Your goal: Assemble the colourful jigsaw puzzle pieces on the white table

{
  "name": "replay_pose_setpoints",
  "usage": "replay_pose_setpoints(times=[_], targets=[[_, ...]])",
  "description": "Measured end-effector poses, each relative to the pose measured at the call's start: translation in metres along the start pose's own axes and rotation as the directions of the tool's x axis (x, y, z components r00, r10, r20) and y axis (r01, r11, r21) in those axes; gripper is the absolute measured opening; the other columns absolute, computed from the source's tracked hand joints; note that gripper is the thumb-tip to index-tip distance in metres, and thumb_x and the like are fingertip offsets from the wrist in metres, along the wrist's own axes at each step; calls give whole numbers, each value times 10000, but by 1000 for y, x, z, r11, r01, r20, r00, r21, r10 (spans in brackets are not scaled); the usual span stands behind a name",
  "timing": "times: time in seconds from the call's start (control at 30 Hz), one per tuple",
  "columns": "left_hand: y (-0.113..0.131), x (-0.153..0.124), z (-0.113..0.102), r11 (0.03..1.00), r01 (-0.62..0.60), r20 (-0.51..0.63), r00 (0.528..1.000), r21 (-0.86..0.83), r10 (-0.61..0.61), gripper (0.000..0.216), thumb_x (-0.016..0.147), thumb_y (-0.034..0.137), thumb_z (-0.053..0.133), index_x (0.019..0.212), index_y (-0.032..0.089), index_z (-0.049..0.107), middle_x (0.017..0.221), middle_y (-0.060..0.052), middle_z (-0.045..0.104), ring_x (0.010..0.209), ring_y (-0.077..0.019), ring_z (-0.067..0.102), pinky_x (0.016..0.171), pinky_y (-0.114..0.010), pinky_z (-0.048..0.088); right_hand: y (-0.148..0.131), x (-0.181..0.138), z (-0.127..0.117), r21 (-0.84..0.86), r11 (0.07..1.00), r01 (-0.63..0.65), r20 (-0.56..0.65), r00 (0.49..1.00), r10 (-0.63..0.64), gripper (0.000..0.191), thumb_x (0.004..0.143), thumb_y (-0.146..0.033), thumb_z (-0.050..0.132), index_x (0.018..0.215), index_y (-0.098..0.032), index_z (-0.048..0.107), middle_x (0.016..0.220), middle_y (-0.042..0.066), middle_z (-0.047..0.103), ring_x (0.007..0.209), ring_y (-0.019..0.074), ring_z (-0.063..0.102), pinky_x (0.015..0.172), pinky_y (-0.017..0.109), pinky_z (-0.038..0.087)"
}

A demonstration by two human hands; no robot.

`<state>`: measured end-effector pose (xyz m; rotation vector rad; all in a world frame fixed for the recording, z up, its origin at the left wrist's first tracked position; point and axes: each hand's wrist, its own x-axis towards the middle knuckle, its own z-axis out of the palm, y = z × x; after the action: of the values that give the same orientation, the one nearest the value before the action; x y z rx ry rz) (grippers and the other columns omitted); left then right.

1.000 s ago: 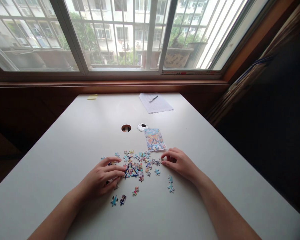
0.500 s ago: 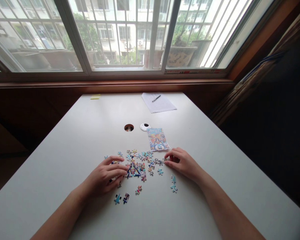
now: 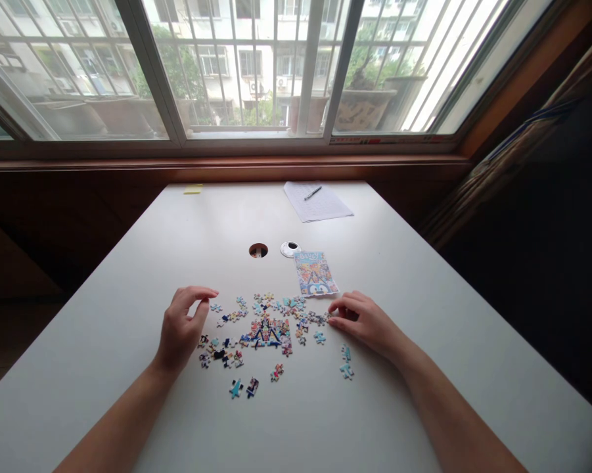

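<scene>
Several small colourful jigsaw pieces point(image 3: 236, 316) lie scattered on the white table point(image 3: 128, 276) around a joined patch of puzzle point(image 3: 267, 332). My left hand point(image 3: 181, 328) hovers left of the pieces, fingers curled and apart, holding nothing that I can see. My right hand point(image 3: 362, 320) rests on the table right of the pile, its fingertips touching loose pieces point(image 3: 320, 319); whether it pinches one I cannot tell. A printed reference picture point(image 3: 315, 273) lies just beyond the pile. Stray pieces point(image 3: 241, 387) sit nearer me, and two blue ones point(image 3: 345, 361) lie by my right wrist.
A cable hole point(image 3: 258, 250) and its white cap point(image 3: 290, 249) are in the table's middle. A paper sheet point(image 3: 317, 202) with a pen point(image 3: 313, 192) and a yellow sticky note point(image 3: 193, 189) lie at the far edge. Windows run behind; dark curtain at right.
My left hand has lifted off the joined patch and drawn back to the left, uncovering pieces that lay under it. My right hand has stayed at the pile's right edge.
</scene>
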<state>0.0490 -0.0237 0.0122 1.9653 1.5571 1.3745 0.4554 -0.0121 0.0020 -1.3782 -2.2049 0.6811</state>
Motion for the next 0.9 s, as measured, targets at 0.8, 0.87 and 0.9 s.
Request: replay_pose_setpoints(times=[0.8,0.87,0.9], targets=[[-30,4,5,903,296,-158,921,-311,-356,71,731,139,538,702,204,530,884,-10,670,947,-210,628,880,-345,475,-14,-3,-6,101,995,15,86,996,-24,269,941,-493,659,842,-252,727,852,50,673,845,213,600,799,353,483],[-31,5,6,900,298,-154,920,-319,-359,71,725,140,542,701,204,525,884,-7,664,945,-204,620,875,-337,468,-14,-3,-6,95,995,23,87,996,-31,271,948,-488,647,849,-249,730,862,56,676,853,216,601,807,356,483],[-32,5,6,898,300,-154,919,-323,-362,70,723,140,545,701,203,523,887,-6,663,944,-202,616,872,-334,464,-14,-3,-6,91,995,29,89,995,-37,265,949,-482,647,857,-248,732,867,58,678,858,217,600,812,359,483]])
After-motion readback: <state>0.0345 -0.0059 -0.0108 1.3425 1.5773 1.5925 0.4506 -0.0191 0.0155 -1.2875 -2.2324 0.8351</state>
